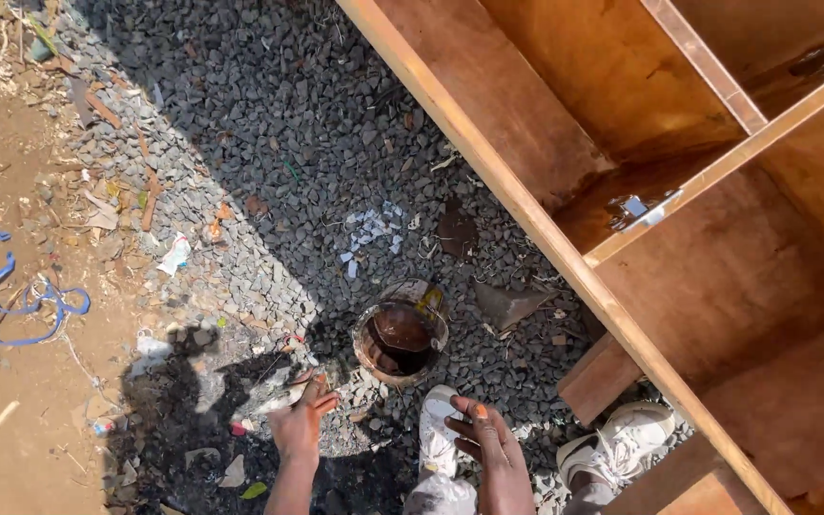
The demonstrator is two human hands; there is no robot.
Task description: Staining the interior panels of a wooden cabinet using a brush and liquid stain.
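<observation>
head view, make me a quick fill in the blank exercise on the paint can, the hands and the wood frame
1. The open can of brown liquid stands on grey ______.
2. The left hand has its grip on a small ______.
3. The wooden cabinet frame lies to the ______ of the can.
4. The right hand hovers over a ______ shoe.

Missing words: gravel; brush; right; white

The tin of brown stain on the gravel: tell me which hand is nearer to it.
Left. The left hand, holding a small brush, lies just below-left of the tin. The right hand sits lower, below-right of it, over a white shoe.
</observation>
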